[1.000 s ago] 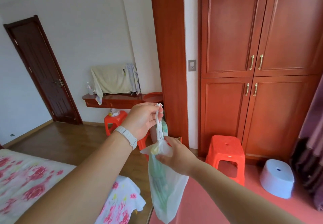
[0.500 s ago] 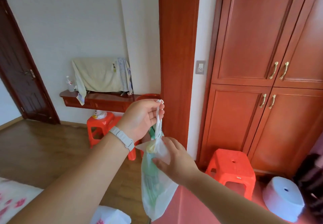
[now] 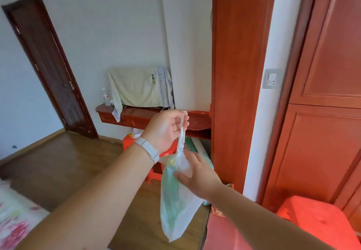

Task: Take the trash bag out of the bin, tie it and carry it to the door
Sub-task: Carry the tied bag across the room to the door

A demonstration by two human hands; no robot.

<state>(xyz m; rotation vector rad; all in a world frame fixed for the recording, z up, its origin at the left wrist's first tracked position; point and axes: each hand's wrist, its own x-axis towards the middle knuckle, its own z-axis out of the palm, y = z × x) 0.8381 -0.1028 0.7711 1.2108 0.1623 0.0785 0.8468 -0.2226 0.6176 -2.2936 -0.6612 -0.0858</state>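
A small translucent white trash bag with greenish contents hangs in mid-air in front of me. Its top is twisted into thin handles, and my left hand pinches those handles from above. My right hand cups the bag's upper part just below the twisted neck, fingers against the plastic. The dark brown door stands closed at the far left, across the wooden floor. No bin is in view.
A red wall shelf with a draped cloth sits ahead, a red stool below it. A red wardrobe fills the right. Another red stool is low right. A floral bed is low left.
The view has swung left, so the door is back in sight and the white round stool is gone. Both hands keep the same hold on the bag.
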